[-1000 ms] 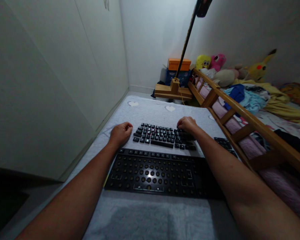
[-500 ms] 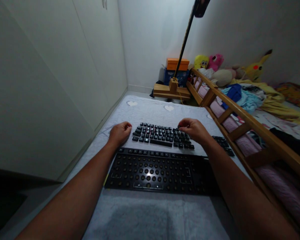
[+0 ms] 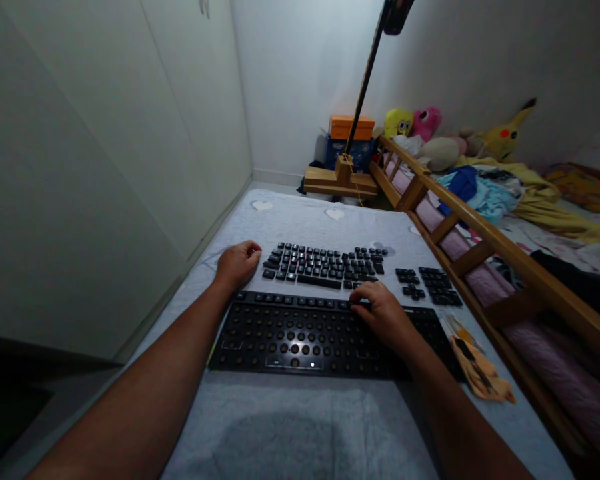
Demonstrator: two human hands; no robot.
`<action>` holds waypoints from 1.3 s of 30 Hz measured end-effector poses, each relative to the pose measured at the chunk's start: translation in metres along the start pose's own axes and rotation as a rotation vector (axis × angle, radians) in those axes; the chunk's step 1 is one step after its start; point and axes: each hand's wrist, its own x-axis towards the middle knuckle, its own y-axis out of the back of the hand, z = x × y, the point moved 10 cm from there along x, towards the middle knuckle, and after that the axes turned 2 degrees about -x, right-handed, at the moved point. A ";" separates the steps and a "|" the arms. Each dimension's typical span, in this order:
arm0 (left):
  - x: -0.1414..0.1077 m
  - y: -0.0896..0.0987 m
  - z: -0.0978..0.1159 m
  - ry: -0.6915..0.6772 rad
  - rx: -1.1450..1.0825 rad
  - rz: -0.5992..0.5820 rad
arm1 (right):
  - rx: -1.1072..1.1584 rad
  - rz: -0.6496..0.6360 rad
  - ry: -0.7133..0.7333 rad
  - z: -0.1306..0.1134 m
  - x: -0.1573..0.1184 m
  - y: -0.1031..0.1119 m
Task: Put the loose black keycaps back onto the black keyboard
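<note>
The keyboard's (image 3: 275, 339) top row (image 3: 287, 300) is mostly filled, lower rows (image 3: 280, 327) bare, loose keys (image 3: 319, 282) beyond it. Left hand (image 3: 237, 265) curls beside it; right hand (image 3: 384, 312) bends over it, grips unclear.

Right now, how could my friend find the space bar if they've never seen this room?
Look on the pale blue sheet for the big black keyboard. Just beyond it are rows of loose keycaps. The space bar is in the row nearest the keyboard, far longer than its neighbours.

A home bedroom, judging by the plush toys (image 3: 503, 139) and rumpled bedding (image 3: 545, 207).
</note>
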 end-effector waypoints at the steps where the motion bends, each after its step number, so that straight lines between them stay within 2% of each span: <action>1: 0.000 0.000 0.000 -0.002 -0.002 -0.001 | -0.009 -0.004 0.005 -0.001 0.000 -0.001; 9: -0.001 0.002 0.001 -0.003 0.003 0.005 | 0.016 -0.020 -0.012 0.001 -0.004 -0.003; 14: 0.000 0.001 0.000 0.004 0.009 -0.006 | 0.089 0.012 0.010 0.003 -0.005 -0.002; 19: 0.000 0.001 0.000 0.004 0.010 0.000 | 0.102 0.057 -0.043 0.008 -0.003 -0.002; 31: 0.001 0.000 -0.002 0.002 0.009 0.001 | 0.209 0.057 -0.091 0.016 -0.002 -0.006; 39: 0.001 0.000 -0.001 0.006 0.019 -0.002 | 0.181 0.077 -0.090 0.016 -0.002 -0.007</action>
